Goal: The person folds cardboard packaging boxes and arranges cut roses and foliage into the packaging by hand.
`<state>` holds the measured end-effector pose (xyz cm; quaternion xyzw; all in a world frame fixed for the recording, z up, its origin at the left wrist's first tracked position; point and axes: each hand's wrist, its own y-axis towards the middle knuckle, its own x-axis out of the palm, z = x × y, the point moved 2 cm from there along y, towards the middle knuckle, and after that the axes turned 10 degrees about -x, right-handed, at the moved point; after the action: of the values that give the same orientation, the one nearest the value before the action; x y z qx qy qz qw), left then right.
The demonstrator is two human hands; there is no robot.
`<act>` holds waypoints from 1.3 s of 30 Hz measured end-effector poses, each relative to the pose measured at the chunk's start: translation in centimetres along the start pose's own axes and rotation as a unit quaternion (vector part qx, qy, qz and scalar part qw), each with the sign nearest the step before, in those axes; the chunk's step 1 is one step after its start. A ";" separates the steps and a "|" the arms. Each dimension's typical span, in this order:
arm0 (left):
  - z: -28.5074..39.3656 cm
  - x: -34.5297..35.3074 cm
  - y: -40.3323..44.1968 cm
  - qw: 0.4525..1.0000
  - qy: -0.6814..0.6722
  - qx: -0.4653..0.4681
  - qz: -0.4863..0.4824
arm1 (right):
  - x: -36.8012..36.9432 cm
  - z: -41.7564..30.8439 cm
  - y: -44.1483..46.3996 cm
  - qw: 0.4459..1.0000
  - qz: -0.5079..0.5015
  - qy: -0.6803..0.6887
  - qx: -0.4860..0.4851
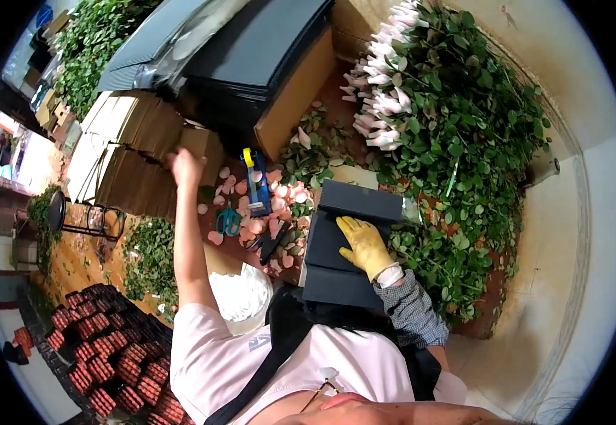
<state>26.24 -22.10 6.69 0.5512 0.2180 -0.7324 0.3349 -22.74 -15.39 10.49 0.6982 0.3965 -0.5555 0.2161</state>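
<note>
My left hand point(187, 168), bare, reaches out to a tall stack of brown cardboard sheets point(134, 159) and is at its near side. Its fingers are small and blurred, so their grip is unclear. My right hand point(362, 246), in a yellow rubber glove, lies with fingers apart on a folded black cardboard sheet point(333, 251) in front of my body. Between my hands are a blue tape dispenser point(258, 188) with yellow tape, teal-handled scissors point(228, 221), a black tool point(275, 243) and scattered pink petals point(255, 225).
Bundled roses point(382, 106) with white-wrapped heads and leafy stems point(464, 92) fill the right side. Black corrugated sheets point(251, 46) stand behind. A white bucket point(241, 296) sits near my left elbow. A black stool point(85, 216) and stacked red-and-black bundles point(110, 354) are left.
</note>
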 end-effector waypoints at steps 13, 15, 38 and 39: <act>11.2 7.5 -29.2 0.640 -0.404 -0.010 -0.654 | 5.4 2.4 0.1 0.995 0.089 -0.048 -0.025; 12.0 8.0 -29.4 0.736 -0.363 0.080 -0.565 | 2.7 3.4 -1.6 0.981 0.137 0.093 -0.096; 16.5 -0.8 -37.1 0.811 0.142 0.505 -0.260 | -8.6 7.8 -5.7 0.820 -0.027 0.540 -0.186; 16.9 -1.5 -36.9 0.820 0.148 0.468 -0.293 | -10.0 10.3 -6.0 0.826 0.048 0.535 -0.169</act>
<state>-11.67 -8.22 11.25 0.6532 0.0467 -0.7197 -0.2304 -34.47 -22.62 17.81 0.8566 0.5039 -0.0076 0.1113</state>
